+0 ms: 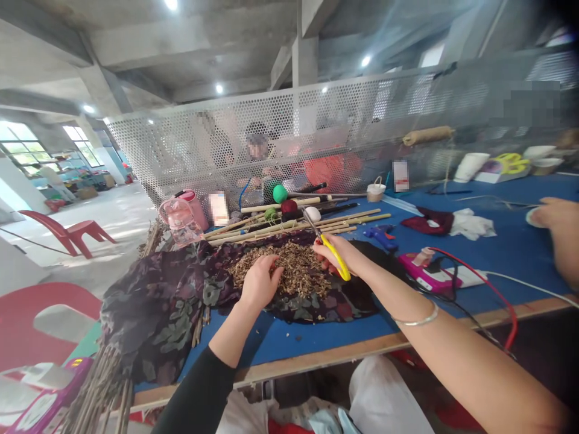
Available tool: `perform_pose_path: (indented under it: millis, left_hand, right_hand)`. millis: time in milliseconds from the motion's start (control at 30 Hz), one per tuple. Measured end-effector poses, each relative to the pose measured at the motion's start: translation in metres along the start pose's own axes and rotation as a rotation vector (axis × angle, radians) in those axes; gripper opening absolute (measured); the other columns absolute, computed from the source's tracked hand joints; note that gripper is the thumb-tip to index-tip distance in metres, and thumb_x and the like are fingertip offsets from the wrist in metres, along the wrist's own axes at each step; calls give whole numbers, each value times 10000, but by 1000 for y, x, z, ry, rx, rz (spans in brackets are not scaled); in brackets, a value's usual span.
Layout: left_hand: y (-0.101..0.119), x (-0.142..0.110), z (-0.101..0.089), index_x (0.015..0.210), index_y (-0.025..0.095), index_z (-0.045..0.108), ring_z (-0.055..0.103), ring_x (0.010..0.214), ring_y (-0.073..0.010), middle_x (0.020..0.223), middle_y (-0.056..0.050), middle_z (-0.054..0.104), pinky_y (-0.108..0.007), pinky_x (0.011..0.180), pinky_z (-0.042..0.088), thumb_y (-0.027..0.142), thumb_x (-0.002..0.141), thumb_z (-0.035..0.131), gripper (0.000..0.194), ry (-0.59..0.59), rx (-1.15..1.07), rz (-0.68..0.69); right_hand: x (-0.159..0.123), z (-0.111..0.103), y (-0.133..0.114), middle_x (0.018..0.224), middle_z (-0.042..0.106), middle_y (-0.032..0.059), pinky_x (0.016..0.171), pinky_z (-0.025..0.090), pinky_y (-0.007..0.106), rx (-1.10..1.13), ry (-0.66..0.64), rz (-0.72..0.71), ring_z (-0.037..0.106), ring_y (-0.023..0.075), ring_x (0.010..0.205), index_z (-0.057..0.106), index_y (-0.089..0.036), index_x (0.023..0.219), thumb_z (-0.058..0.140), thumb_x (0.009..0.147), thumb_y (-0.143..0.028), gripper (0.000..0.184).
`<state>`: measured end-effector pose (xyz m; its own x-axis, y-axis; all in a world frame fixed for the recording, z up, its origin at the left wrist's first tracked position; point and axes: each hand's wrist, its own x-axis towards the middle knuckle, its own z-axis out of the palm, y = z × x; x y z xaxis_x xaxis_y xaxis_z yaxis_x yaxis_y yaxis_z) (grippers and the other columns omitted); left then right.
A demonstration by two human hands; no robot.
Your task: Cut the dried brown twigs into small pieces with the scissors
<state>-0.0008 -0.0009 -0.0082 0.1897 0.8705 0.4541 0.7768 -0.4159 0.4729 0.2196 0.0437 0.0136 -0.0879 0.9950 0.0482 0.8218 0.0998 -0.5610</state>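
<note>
A heap of brown, dry, chopped plant bits (301, 265) lies on a dark flowered cloth (158, 301) spread over the table. My left hand (262, 278) rests at the near left side of the heap, fingers curved and the thumb apart from them; nothing shows in its grasp. At the heap's right side, my right hand (337, 256) is closed around scissors with yellow handles (338, 260). Their metal blades point up and away from me. Some fingertips of the right hand are hidden behind the handles.
Behind the heap lie bamboo sticks (298, 228), a green ball (280, 193) and a white ball (313, 214). A blue glue gun (382, 236) and a pink power strip (427, 274) with cables are to the right. Another person's hand (558, 217) is at far right; a perforated screen (181, 141) stands behind.
</note>
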Motion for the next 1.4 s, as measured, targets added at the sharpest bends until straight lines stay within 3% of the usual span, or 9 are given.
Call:
perform_pose_path:
  millis: [100, 233, 367, 467, 633, 833, 1000, 1233, 1400]
  left_hand:
    - [22, 4, 12, 1143, 194, 557, 549, 990, -209, 1127, -105, 557, -329, 872, 442, 313, 835, 490, 336, -37, 31, 131]
    - [51, 17, 41, 1118, 233, 589, 422, 1179, -275, 1207, -103, 536, -436, 1006, 327, 405, 765, 591, 394, -301, 138, 483]
    - [59, 34, 60, 954, 202, 663, 578, 956, -239, 948, -96, 634, -392, 896, 424, 255, 805, 544, 198, -521, 301, 519]
    - [49, 45, 57, 937, 170, 671, 618, 864, -214, 885, -100, 651, -308, 790, 474, 86, 779, 496, 251, -572, 354, 470]
    - [27, 56, 37, 1060, 158, 635, 606, 943, -205, 1004, -110, 655, -291, 851, 455, 38, 763, 471, 359, -444, 300, 301]
    - [20, 61, 18, 883, 132, 680, 602, 888, -241, 889, -126, 641, -338, 829, 465, 408, 830, 491, 339, -322, 219, 218]
    - [8, 50, 6, 904, 167, 684, 619, 896, -195, 936, -93, 676, -314, 851, 464, 211, 878, 384, 304, -110, 4, 162]
    - [-24, 29, 9, 1138, 162, 578, 660, 782, -167, 893, -64, 715, -305, 757, 510, 208, 761, 588, 379, 134, -634, -352]
    - [-25, 24, 16, 867, 138, 641, 665, 747, -159, 844, -82, 717, -254, 653, 512, 275, 688, 672, 228, 150, -983, -564]
  right_hand:
    - [7, -14, 11, 849, 684, 54, 572, 427, 238, -70, 101, 40, 643, 169, 662, 528, -204, 1065, 452, 846, -381, 292]
    - [5, -19, 40, 938, 669, 155, 662, 408, 303, -230, 167, 164, 633, 270, 844, 571, -169, 1056, 505, 789, -247, 286]
    - [0, -12, 61, 974, 678, 127, 666, 400, 293, -301, 132, 208, 632, 261, 875, 599, -212, 1063, 476, 784, -227, 305]
    - [0, -9, 66, 997, 676, 111, 649, 401, 289, -321, 135, 209, 632, 260, 883, 592, -234, 1089, 457, 800, -279, 322]
    - [0, -4, 68, 937, 685, 123, 619, 399, 293, -333, 161, 212, 641, 278, 849, 603, -221, 1066, 461, 806, -344, 321]
    - [-3, -5, 70, 937, 687, 120, 618, 386, 282, -304, 185, 184, 639, 270, 854, 578, -216, 1124, 470, 807, -333, 354]
    - [11, -10, 57, 951, 690, 80, 627, 375, 244, -251, 171, 102, 626, 223, 871, 591, -227, 1076, 493, 792, -256, 302]
    - [40, 17, 12, 922, 688, 102, 635, 380, 240, -154, 148, -4, 629, 225, 863, 602, -182, 1015, 488, 773, -150, 269]
    - [34, 34, -20, 974, 692, 59, 697, 418, 189, 8, 56, -196, 638, 167, 863, 601, -191, 1015, 569, 745, -155, 274]
